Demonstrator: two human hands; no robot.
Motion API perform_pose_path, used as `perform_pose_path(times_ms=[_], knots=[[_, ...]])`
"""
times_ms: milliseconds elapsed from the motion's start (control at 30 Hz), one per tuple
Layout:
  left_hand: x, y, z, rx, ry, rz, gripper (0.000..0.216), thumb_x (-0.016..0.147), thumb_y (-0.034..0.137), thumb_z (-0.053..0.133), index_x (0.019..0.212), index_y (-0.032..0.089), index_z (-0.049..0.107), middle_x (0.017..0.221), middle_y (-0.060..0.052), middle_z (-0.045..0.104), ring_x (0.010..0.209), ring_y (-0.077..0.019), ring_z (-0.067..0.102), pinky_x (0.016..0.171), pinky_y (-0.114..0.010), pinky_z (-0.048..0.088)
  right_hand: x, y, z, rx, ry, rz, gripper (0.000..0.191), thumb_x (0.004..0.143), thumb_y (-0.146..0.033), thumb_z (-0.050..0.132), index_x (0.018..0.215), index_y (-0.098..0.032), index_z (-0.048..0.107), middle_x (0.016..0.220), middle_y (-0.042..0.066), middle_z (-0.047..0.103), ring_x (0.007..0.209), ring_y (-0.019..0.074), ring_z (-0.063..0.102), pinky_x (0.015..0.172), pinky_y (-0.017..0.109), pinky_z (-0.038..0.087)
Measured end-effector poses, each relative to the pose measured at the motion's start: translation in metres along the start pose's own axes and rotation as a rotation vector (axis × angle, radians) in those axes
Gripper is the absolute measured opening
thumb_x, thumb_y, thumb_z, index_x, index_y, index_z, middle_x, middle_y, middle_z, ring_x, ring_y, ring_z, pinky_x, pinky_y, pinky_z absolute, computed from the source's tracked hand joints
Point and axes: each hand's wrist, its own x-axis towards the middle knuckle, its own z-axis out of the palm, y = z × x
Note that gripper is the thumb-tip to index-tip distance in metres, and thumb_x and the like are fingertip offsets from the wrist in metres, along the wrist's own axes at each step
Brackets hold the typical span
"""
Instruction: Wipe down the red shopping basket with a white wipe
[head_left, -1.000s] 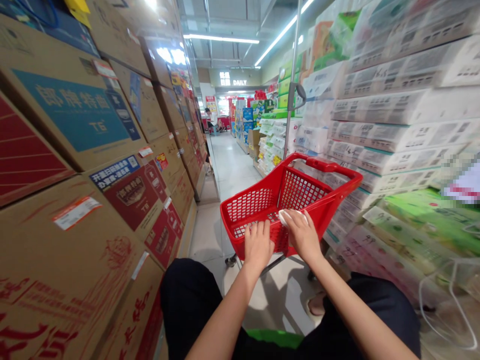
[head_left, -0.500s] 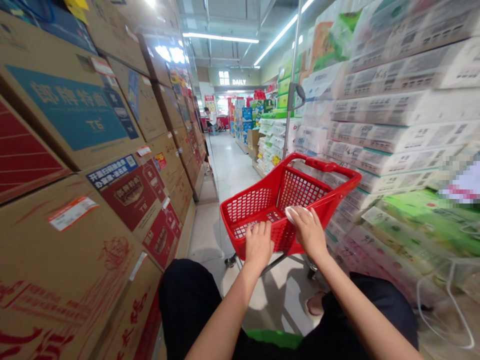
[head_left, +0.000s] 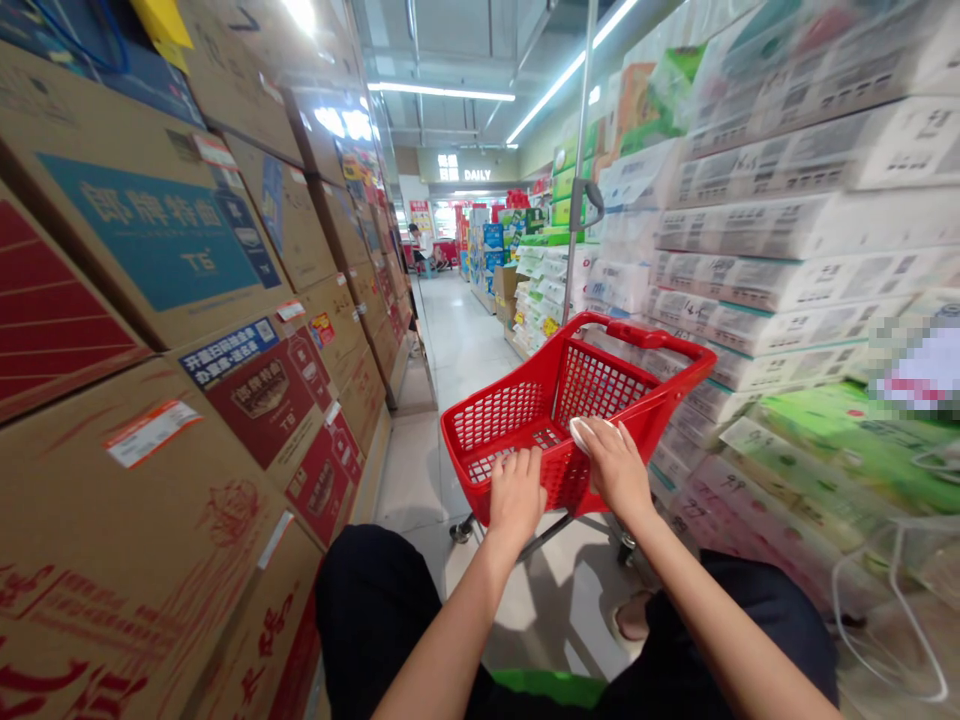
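Observation:
A red plastic shopping cart (head_left: 525,400) stands in the aisle right in front of me, its mesh basket showing nothing inside. My left hand (head_left: 516,492) grips the near rim of the basket, fingers curled over the edge. My right hand (head_left: 619,468) presses a white cloth (head_left: 583,432) against the rim a little to the right, fingers closed on it. The cart's red handle (head_left: 645,335) is at the far side.
Stacked cardboard cartons (head_left: 165,330) wall the left side. Wrapped packs of tissue paper (head_left: 787,260) pile up on the right. A metal pole (head_left: 576,200) rises behind the cart. The tiled aisle floor (head_left: 457,330) runs ahead; a person (head_left: 424,245) sits far off.
My right hand with the cloth slid rightward along the cart's rim, then held near the same spot. The left hand stayed on the rim.

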Motion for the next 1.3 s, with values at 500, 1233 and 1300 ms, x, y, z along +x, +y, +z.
perform_pose_path(times_ms=[500, 1233, 1300], knots=[[0.001, 0.003, 0.004, 0.038, -0.018, 0.026, 0.063, 0.081, 0.026, 0.063, 0.140, 0.016, 0.042, 0.118, -0.010, 0.057, 0.104, -0.0252, 0.053, 0.095, -0.040, 0.041, 0.002, 0.015, -0.005, -0.034, -0.026, 0.037, 0.065, 0.085, -0.004, 0.040, 0.145, -0.027, 0.044, 0.145, 0.005, 0.052, 0.137, 0.0219, 0.041, 0.117, 0.052, 0.020], [0.012, 0.004, 0.002, -0.015, -0.082, 0.033, 0.050, 0.080, 0.018, 0.057, 0.129, 0.015, 0.048, 0.111, -0.010, 0.061, 0.098, -0.0246, 0.060, 0.086, -0.037, 0.050, -0.006, -0.031, 0.002, -0.012, -0.130, -0.084, 0.060, 0.092, -0.010, 0.037, 0.149, -0.027, 0.038, 0.149, 0.004, 0.047, 0.141, 0.0191, 0.035, 0.119, 0.045, 0.019], [0.010, 0.000, -0.001, -0.038, -0.074, 0.053, 0.049, 0.080, 0.016, 0.055, 0.129, 0.015, 0.048, 0.114, -0.010, 0.061, 0.102, -0.0242, 0.059, 0.090, -0.036, 0.049, -0.009, -0.039, 0.001, 0.003, -0.136, -0.113, 0.062, 0.092, -0.011, 0.038, 0.152, -0.028, 0.033, 0.152, 0.003, 0.044, 0.142, 0.0187, 0.034, 0.119, 0.045, 0.019]])
